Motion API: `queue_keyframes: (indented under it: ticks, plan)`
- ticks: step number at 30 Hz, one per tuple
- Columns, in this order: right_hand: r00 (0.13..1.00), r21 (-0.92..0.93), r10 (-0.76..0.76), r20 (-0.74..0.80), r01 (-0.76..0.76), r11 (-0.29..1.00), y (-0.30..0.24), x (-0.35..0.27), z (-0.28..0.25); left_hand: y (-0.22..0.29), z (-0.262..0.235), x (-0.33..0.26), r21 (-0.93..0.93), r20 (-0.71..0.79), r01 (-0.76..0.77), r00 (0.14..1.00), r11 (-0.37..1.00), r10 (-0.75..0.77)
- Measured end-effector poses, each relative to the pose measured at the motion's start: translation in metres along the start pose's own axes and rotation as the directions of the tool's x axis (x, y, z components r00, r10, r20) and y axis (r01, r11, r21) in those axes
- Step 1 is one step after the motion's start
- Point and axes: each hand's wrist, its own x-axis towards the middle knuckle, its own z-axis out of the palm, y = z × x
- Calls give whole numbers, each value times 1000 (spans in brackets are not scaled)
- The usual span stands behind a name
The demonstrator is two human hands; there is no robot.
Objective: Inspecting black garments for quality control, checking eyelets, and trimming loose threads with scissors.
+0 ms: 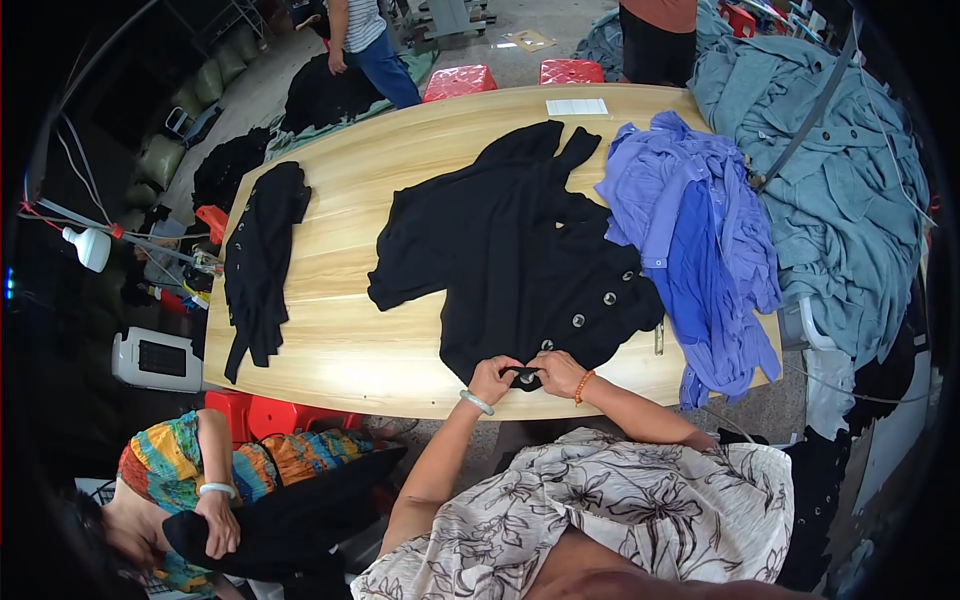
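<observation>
A black garment (520, 250) with large silver buttons lies spread on the wooden table (340, 340). My left hand (493, 378) and my right hand (558, 373) both pinch its near hem at the table's front edge, fingers closed around a button there. A pale bangle is on my left wrist and an orange bead bracelet on my right.
A second black garment (258, 265) lies at the table's left end. A heap of blue-purple shirts (690, 240) covers the right end, with grey-green clothes (840, 200) piled beyond. A person (190, 480) in a colourful top crouches lower left holding black cloth. Red stools (460, 82) and two standing people are behind the table.
</observation>
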Motion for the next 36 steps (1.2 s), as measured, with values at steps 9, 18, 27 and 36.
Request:
queue_keyframes:
  ticks: [9,18,27,36]
  plan:
    - [991,-96,132,-38,-135,986,10,-7,2,-10,-4,9,-12,31,-63,998,998,63]
    - [958,-282,272,-87,-285,916,29,-35,-7,20,11,21,694,-86,-224,918,684,388]
    - [962,-109,216,-170,-236,966,19,-31,-10,28,57,76,607,63,-172,984,776,168]
    - [943,-88,238,-234,-265,960,32,-35,1,35,73,73,778,169,-290,951,557,259]
